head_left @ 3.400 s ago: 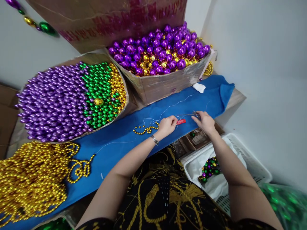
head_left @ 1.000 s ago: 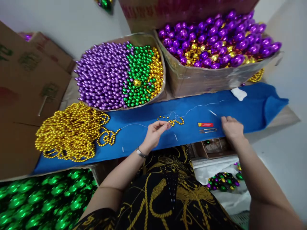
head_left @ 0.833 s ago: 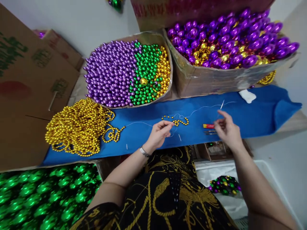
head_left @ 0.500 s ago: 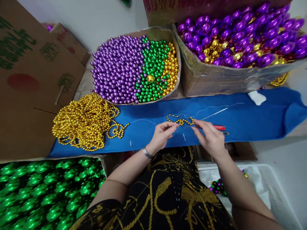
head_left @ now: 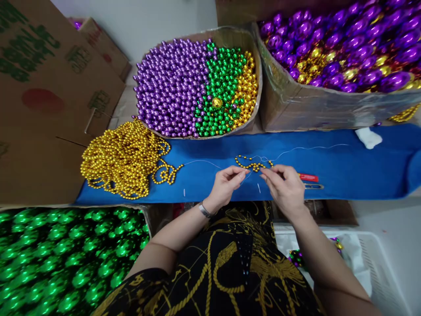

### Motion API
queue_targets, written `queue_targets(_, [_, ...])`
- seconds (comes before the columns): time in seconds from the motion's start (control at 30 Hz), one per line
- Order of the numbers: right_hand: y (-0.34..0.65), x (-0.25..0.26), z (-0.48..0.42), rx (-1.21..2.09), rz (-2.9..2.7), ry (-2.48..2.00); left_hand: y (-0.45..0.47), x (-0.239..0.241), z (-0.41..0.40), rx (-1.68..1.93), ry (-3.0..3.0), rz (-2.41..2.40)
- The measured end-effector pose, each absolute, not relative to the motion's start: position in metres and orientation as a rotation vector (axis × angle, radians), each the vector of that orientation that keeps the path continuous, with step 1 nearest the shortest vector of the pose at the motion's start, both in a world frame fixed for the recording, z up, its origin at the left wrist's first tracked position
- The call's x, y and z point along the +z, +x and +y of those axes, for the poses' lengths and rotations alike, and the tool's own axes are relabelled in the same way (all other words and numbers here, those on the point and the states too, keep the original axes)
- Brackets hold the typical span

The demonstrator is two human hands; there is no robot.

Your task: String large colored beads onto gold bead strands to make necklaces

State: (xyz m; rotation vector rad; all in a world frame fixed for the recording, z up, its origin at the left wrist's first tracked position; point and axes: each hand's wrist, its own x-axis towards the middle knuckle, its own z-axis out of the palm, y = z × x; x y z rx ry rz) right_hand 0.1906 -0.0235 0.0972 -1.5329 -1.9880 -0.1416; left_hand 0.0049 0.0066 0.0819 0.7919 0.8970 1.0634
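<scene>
Both hands pinching thin thread (head_left: 204, 162) beside short gold bead strand (head_left: 252, 164), red lighter (head_left: 308, 177) near right hand (head_left: 285, 189), left hand (head_left: 226, 186)

blue cloth (head_left: 345, 166), gold bead pile (head_left: 121, 160), red lighter (head_left: 308, 177)

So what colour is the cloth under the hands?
Blue: the cloth shows plainly in the head view, the only one.

Black gold-patterned garment (head_left: 230, 272), silver wristband (head_left: 204, 211)
</scene>
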Motion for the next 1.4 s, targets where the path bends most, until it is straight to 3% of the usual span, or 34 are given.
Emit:
queue_targets(0.37, [0.173,0.096,-0.037,0.141,-2.174,-1.43,-0.006,0.078,0.003,1.162,1.27,0.92])
queue_targets(1.4, [0.171,0.092,-0.038,0.039,-2.207,-1.411,-0.004,0.075,0.005,1.135,1.222,0.917])
